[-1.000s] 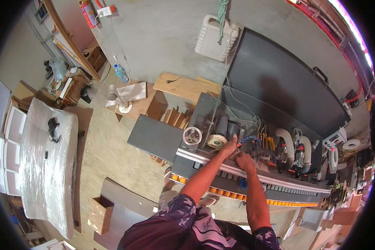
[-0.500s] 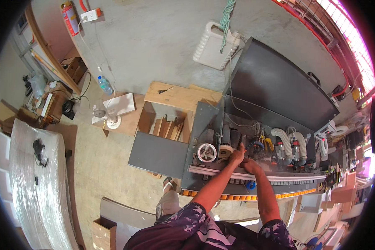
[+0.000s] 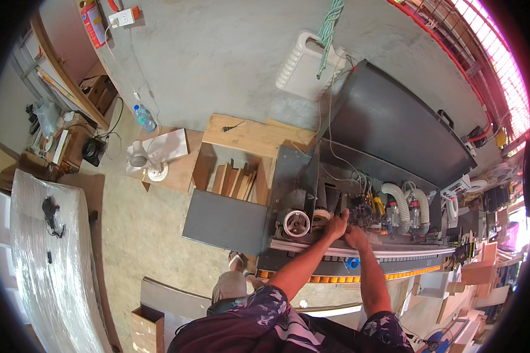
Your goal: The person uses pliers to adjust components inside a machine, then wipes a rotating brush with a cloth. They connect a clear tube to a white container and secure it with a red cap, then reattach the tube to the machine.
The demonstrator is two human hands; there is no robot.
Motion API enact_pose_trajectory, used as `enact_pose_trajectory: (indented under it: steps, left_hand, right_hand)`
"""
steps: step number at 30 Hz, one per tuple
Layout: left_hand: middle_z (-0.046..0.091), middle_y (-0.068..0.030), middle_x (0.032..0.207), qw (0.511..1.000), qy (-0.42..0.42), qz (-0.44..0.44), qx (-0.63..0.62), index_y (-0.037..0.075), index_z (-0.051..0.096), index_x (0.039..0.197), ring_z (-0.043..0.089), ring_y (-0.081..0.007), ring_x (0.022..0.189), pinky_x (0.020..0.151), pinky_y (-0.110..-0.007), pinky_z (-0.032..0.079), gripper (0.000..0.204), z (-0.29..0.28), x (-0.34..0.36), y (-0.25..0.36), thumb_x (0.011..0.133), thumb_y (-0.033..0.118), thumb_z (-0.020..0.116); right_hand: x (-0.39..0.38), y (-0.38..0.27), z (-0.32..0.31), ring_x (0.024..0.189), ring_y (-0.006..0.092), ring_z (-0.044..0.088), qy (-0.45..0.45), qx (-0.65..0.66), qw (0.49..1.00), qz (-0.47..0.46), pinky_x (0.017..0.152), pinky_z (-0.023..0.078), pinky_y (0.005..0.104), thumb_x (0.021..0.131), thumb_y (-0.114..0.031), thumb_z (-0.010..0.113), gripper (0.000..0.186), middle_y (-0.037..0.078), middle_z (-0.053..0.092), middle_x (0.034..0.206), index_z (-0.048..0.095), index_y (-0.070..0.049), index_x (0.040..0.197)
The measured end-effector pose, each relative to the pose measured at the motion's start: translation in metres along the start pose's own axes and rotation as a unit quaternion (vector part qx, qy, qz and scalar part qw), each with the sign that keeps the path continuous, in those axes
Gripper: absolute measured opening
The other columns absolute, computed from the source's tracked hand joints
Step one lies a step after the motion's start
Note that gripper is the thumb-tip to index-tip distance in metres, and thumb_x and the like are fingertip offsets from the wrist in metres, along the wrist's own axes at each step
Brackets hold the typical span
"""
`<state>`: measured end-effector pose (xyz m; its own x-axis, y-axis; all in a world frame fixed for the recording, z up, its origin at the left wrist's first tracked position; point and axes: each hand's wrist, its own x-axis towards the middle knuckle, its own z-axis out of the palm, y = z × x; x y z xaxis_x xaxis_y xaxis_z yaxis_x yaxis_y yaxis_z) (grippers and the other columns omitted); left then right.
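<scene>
Both my hands reach inside a long dark grey woodworking machine (image 3: 388,122) that looks like an edge bander, its lid raised. My left hand (image 3: 337,227) is bent closed beside a pale round wheel (image 3: 320,219), thumb pointing up by a dark upright part. Close on its right, my right hand (image 3: 357,238) has its fingers curled in among the machine's parts. What either hand grips is too small and hidden to make out. A chrome handwheel (image 3: 297,223) sits left of them. The metal rail (image 3: 359,252) runs under my wrists.
Right of my hands are ribbed white hoses (image 3: 399,203) and yellow fittings. Orange rollers (image 3: 359,278) line the machine's front edge. At left stand a wooden box of offcuts (image 3: 237,179), a white lamp (image 3: 141,157) and a plastic-wrapped stack (image 3: 56,259). A white jerrycan (image 3: 308,66) hangs behind.
The view has shifted slightly, so the machine sits a little lower and farther right. My hands stay at nearly the same spot inside it. More of my feet shows beside the machine.
</scene>
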<state>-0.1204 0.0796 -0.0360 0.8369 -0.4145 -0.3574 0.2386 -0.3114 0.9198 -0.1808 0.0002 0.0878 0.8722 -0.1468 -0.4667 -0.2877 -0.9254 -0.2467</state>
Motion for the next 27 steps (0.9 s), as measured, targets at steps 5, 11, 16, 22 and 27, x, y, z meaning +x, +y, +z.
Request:
enact_pose_trajectory:
  steps: [5,11,16,22,27]
  left_hand:
    - [0.065,-0.0379,0.12,0.996,-0.034,0.051,0.071,0.002,0.068,0.126,0.065,-0.0539,0.107,0.096,-0.058,0.05,0.087,-0.004,-0.038,0.034,0.103,0.072,0.021]
    - [0.058,-0.0421,0.127,0.984,-0.001,0.127,0.124,-0.003,0.055,0.138,0.066,-0.0544,0.103,0.098,-0.056,0.051,0.075,-0.025,-0.091,0.086,0.104,0.062,0.041]
    - [0.067,-0.0303,0.122,0.961,-0.137,0.173,0.168,0.0,0.068,0.12,0.066,-0.0446,0.113,0.097,-0.051,0.052,0.063,-0.083,-0.135,0.206,0.101,0.057,0.052]
    - [0.073,-0.0133,0.116,0.941,-0.084,0.323,-0.045,0.0,0.068,0.126,0.07,-0.0225,0.105,0.095,-0.037,0.056,0.032,-0.231,-0.128,0.243,0.104,0.021,0.061]
    - [0.073,-0.0063,0.117,0.977,0.023,0.156,-0.145,0.005,0.068,0.126,0.068,-0.0152,0.105,0.093,-0.031,0.051,0.041,-0.333,-0.127,0.202,0.104,0.039,0.064]
  right_hand:
    - [0.011,0.051,0.032,0.113,0.0448,0.066,-0.023,-0.007,1.0,0.001,0.098,0.051,0.053,0.092,-0.039,0.056,0.044,0.029,0.07,0.116,0.074,-0.004,0.113]
    - [0.034,0.085,0.058,0.112,0.0427,0.068,-0.004,0.105,0.983,-0.149,0.098,0.052,0.0524,0.092,-0.04,0.054,0.047,0.026,0.072,0.116,0.074,-0.004,0.114]
    - [0.035,0.084,0.066,0.112,0.0411,0.069,-0.022,0.021,0.993,-0.111,0.097,0.053,0.0524,0.092,-0.039,0.053,0.047,0.024,0.072,0.116,0.075,-0.003,0.112]
    - [0.064,0.056,0.068,0.11,0.0381,0.071,-0.016,-0.041,0.997,0.057,0.095,0.055,0.051,0.09,-0.036,0.052,0.044,0.021,0.073,0.118,0.078,-0.004,0.106]
    - [0.034,0.029,0.055,0.128,0.0289,0.064,-0.017,-0.066,0.979,0.191,0.103,0.048,0.0471,0.095,-0.03,0.051,0.045,0.009,0.068,0.138,0.071,-0.014,0.132]
